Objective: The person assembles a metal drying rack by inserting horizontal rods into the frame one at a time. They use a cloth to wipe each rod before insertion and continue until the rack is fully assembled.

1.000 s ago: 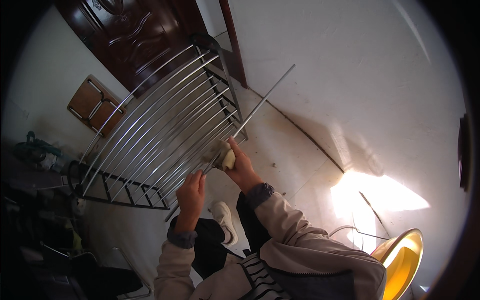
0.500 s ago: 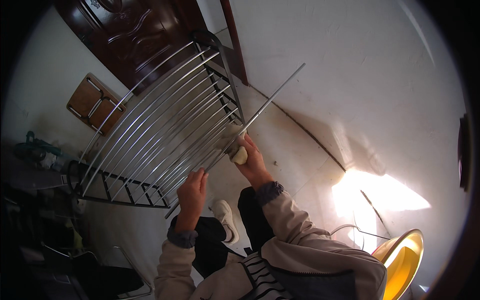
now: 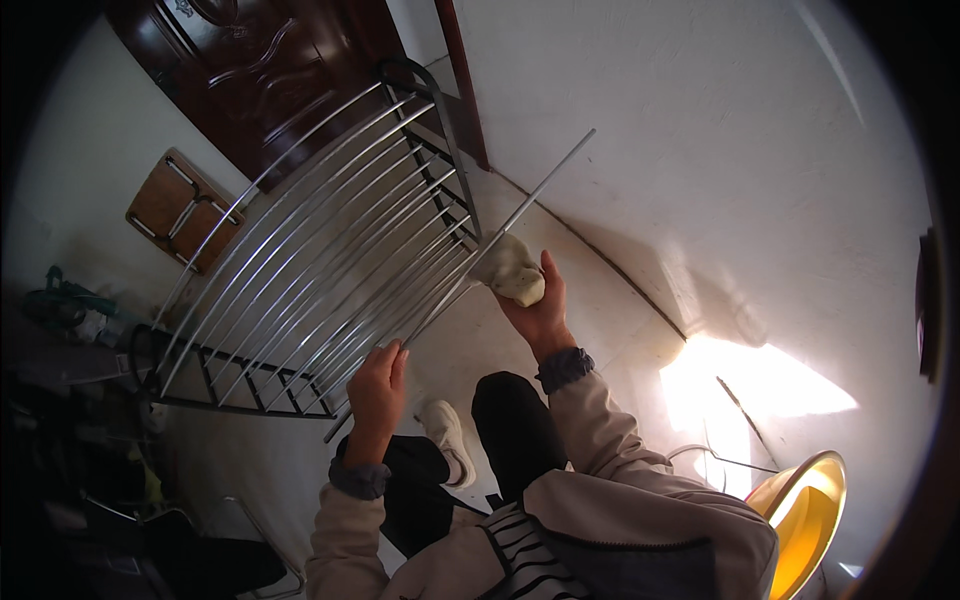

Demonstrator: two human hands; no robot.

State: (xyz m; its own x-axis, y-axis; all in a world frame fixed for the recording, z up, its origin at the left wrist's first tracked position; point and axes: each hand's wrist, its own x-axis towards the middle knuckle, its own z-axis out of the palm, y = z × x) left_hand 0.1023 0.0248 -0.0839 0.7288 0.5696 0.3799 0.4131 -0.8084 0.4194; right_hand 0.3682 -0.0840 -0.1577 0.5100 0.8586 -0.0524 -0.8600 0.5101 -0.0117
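1. I see a white wall at two o'clock, pale floor beneath.
2. Barred metal rack at ten.
3. Thin rod, gripped by my left hand, slanting toward one.
4. Cloth beside it, clasped in my right hand, eleven o'clock from the palm.

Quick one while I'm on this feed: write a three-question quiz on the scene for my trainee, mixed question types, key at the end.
1. What does the right hand hold?
2. True or false: the left hand grips a thin metal rod.
3. Where in the picture is the yellow basin?
a) upper left
b) lower left
c) lower right

Key:
1. A pale, crumpled cloth.
2. True.
3. c
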